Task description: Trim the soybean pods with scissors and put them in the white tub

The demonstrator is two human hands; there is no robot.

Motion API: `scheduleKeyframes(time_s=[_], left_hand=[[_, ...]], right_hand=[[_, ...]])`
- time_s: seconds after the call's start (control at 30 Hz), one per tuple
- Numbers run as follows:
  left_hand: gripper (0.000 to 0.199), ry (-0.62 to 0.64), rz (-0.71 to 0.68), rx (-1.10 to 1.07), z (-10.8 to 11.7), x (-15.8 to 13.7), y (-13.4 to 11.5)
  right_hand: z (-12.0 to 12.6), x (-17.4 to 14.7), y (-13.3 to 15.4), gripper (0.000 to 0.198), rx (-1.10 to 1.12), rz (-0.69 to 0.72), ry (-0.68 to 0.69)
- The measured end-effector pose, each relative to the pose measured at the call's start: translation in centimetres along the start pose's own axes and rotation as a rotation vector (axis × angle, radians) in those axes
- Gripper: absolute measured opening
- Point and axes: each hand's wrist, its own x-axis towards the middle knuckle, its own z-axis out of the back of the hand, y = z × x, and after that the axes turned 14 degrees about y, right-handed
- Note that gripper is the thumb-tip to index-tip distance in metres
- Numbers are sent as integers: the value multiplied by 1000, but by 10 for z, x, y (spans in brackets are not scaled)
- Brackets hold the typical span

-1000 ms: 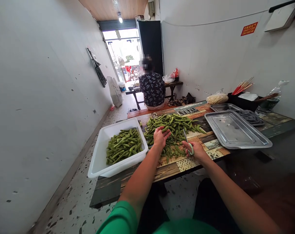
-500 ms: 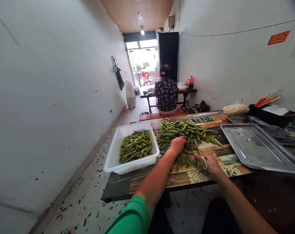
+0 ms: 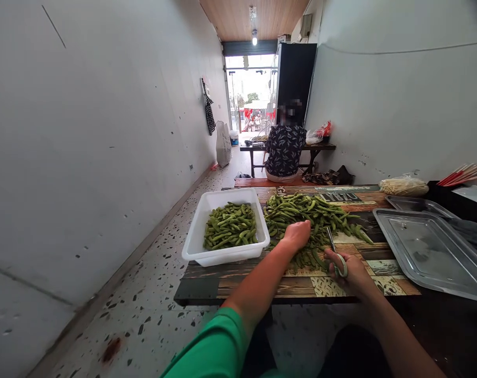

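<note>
A loose heap of green edamame pods [image 3: 301, 209] lies across the table. My left hand [image 3: 298, 234] is over the near side of the heap with its fingers curled; what they hold, if anything, is hidden. To its right, my right hand [image 3: 352, 274] grips a pair of scissors [image 3: 342, 266] by the pale green handles. The metal blades point up and away, beside the pods. Left of the heap stands a white plastic tub [image 3: 197, 233] partly filled with edamame pods [image 3: 230, 226].
The patterned wooden table [image 3: 257, 289] also bears a clear tray [image 3: 438, 257] at right, a bag of skewers [image 3: 403, 186] and a dark box with red-tipped sticks [image 3: 464, 173]. A person [image 3: 286, 149] sits beyond, back turned, at another table [image 3: 320, 147]. A white wall [image 3: 104, 131] runs along the left.
The view has swung slightly left, so everything sits further right in the picture. My left hand stays by the heap with fingers curled, and my right hand keeps the scissors.
</note>
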Motion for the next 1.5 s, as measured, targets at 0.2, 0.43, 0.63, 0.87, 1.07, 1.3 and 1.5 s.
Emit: scheduleKeyframes(time_s=[0.2,0.43,0.63,0.87,1.07,1.3,1.5], left_hand=[[24,-71,-60,9,-8,2,1],[30,-74,-67,-106,-4,0,4],[37,-110,-65,-252,-7,-1,3],[30,-147,-166,-487,-8,-2,-1],[36,-64,-221,-642,-10,0,-1],[43,-4,-303,-730,-16,2,3],[48,63,-390,-706,-15,-1,4]], right_hand=[[-4,-1,3,35,16,6,-4],[9,4,-4,37,-61,32,9],[14,5,-6,35,-252,82,-31],[12,-5,2,35,-342,102,-28],[9,-9,10,35,-441,112,-18],[14,-9,10,38,-485,75,4],[17,-10,11,39,-514,82,51]])
